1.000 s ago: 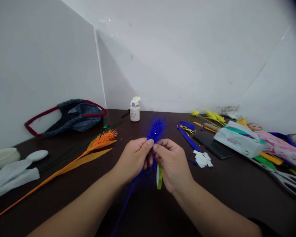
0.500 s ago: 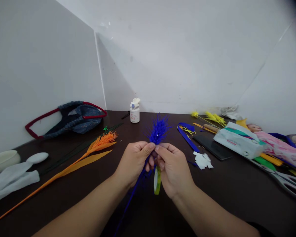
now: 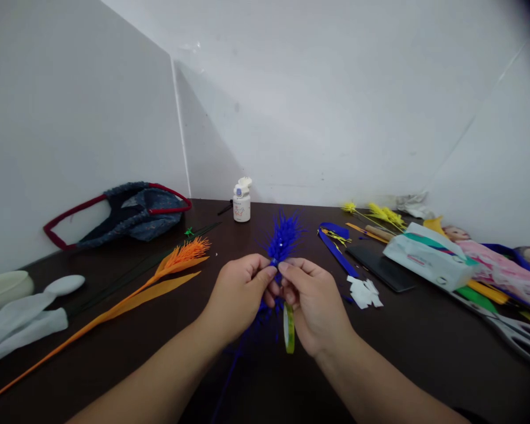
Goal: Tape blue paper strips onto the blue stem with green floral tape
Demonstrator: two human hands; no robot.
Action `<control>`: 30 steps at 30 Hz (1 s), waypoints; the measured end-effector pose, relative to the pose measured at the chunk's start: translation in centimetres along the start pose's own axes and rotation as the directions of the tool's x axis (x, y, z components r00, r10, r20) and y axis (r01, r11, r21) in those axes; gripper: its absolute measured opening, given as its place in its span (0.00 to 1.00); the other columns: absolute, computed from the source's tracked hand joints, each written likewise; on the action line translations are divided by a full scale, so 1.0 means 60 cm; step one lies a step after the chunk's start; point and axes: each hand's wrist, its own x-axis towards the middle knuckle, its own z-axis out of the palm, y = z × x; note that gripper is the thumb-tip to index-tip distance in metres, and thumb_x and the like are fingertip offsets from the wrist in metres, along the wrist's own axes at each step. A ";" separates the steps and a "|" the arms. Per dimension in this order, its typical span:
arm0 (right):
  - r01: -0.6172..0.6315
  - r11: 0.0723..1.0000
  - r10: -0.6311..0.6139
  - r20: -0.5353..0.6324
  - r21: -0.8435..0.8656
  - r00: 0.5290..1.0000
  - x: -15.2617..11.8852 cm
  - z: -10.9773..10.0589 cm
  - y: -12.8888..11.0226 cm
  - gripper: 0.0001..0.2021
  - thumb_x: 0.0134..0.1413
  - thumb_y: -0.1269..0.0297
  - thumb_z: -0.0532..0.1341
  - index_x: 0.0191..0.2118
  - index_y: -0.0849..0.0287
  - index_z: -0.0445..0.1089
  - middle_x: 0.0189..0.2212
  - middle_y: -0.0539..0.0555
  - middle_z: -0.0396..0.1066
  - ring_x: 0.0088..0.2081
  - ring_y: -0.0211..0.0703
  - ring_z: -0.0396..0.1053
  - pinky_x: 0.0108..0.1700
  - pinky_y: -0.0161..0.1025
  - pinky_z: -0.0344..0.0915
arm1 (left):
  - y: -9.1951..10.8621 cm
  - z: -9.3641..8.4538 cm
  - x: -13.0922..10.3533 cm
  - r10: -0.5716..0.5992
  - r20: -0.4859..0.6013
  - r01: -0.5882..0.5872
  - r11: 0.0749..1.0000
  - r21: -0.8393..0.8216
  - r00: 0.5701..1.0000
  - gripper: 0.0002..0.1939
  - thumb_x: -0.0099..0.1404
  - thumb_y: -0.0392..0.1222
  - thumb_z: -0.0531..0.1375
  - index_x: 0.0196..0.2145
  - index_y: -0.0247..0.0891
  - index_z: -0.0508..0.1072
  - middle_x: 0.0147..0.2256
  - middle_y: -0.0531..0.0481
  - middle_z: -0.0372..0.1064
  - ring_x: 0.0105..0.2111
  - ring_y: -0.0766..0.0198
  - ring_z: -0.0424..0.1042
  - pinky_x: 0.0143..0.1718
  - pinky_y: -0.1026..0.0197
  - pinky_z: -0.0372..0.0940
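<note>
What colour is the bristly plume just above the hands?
Deep blue; the plume shows best in the head view.

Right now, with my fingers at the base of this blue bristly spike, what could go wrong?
Your left hand and right hand meet at the base of the blue spike; if that pinch loosens, the spike might tilt. The yellow-green ring hanging below your right fingers could swing and catch the lower blue strands. A wide right-hand sweep might scatter the white scraps.
</note>
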 end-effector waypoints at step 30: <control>-0.006 0.982 0.017 0.054 -0.187 0.998 -0.006 -0.001 -0.021 0.03 0.41 0.70 0.62 0.27 0.62 0.69 0.21 0.49 0.70 0.16 0.30 0.62 0.21 0.32 0.58 | -0.018 -0.015 0.013 0.022 0.007 -0.021 0.993 -0.116 1.000 0.14 0.63 0.48 0.52 0.24 0.38 0.63 0.11 0.61 0.56 0.10 0.72 0.56 0.14 0.69 0.52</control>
